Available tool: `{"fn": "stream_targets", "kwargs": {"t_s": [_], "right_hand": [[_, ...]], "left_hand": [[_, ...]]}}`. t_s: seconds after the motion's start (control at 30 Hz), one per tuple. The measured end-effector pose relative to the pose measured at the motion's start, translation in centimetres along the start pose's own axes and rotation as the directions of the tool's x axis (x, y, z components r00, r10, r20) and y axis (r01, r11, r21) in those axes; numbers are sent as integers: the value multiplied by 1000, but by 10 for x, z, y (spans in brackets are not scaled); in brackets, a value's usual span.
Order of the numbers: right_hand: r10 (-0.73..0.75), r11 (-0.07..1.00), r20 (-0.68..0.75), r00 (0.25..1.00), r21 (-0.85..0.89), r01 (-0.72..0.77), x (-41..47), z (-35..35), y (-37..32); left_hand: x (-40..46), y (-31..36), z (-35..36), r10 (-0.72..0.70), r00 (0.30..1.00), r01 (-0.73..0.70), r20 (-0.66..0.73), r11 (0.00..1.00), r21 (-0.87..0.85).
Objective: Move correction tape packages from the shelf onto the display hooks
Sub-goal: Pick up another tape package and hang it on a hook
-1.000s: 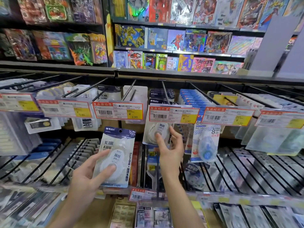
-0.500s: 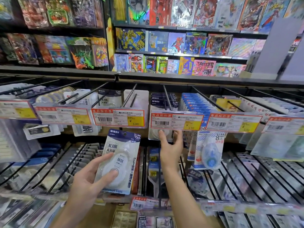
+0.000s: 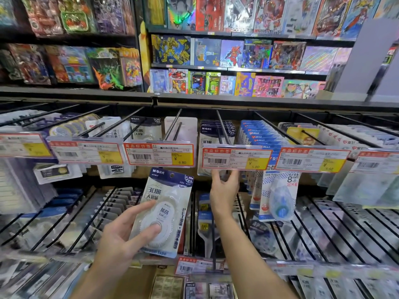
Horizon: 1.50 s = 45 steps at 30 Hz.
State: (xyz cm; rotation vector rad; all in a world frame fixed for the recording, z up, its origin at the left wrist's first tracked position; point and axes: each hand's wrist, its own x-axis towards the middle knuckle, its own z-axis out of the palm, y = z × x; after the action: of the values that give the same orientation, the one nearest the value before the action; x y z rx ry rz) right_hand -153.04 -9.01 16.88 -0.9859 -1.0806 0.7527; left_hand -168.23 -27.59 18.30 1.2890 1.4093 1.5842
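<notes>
Now the right hand (image 3: 223, 190) has risen behind the price tag (image 3: 236, 159) at frame centre, its grip hidden, so that package looks hooked, while the left hand (image 3: 121, 238) still pinches the next correction tape package (image 3: 166, 210).

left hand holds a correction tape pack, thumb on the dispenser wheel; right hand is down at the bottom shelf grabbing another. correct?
Not quite. The left hand does hold the correction tape package with the thumb on the wheel, but the head view shows the right hand raised, fingers reaching up behind the 5.80 price tag on the upper hook row, not down at the bottom shelf.
</notes>
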Motion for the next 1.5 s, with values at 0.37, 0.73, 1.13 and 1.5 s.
{"fn": "stream_targets", "kwargs": {"t_s": [0.37,0.73,1.13,1.5], "right_hand": [[83,990,23,996,-113,-79,-24,-10,-7],[179,586,460,869,-760,281,-81,-119,-36],[208,189,405,890,-910,370,-71,-201,-2],[114,154,392,913,-915,374,-77,-196,6]], "left_hand": [[-12,-5,-6,-27,999,27,42,999,18],[-47,-5,12,-49,997,52,58,997,-49],[-52,21,79,130,989,-121,67,985,-121],[-46,44,103,196,980,-199,-39,973,-118]]}}
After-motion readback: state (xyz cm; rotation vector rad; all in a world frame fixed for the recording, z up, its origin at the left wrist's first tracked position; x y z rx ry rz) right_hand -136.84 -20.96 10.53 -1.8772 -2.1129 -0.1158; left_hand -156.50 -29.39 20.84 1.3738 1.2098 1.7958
